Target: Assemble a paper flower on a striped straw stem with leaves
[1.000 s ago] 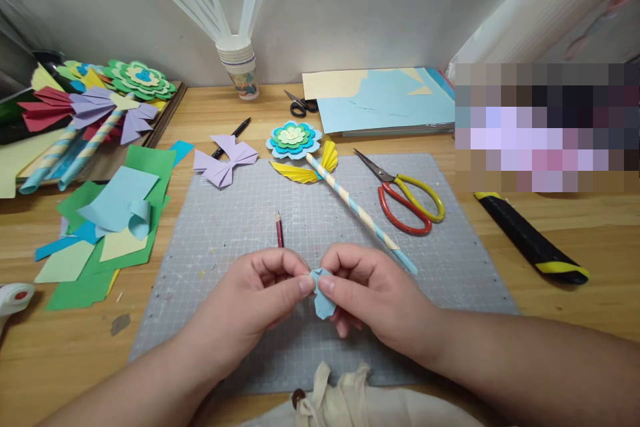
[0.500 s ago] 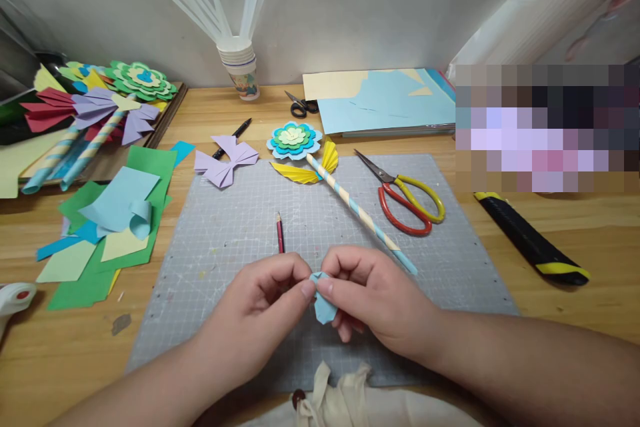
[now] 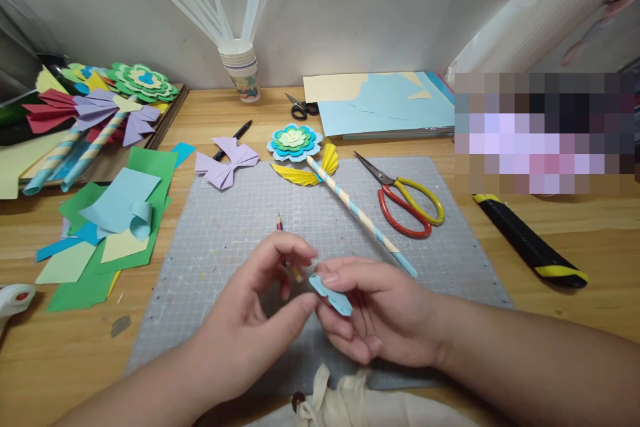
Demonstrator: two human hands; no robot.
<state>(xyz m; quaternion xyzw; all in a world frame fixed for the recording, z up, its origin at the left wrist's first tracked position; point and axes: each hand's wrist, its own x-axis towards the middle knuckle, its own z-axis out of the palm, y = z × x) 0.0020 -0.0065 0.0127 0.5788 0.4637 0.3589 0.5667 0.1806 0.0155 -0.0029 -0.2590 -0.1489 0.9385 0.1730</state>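
Both hands are low over the grey cutting mat (image 3: 240, 213), meeting at its near edge. The left hand (image 3: 250, 320) curls loosely, thumb and forefinger pinching one end of a small light-blue paper piece (image 3: 330, 293). The right hand (image 3: 380, 313) lies palm-up and mostly open, fingers spread, the paper resting across its fingertips. The piece sits tilted between the two hands, just above the mat. Behind the left fingers, a red pencil (image 3: 279, 223) pokes out on the mat. Further back lies a striped paper-stemmed flower (image 3: 295, 140), red and yellow scissors (image 3: 407, 203) to its right, a lilac paper bow (image 3: 227, 161) to its left.
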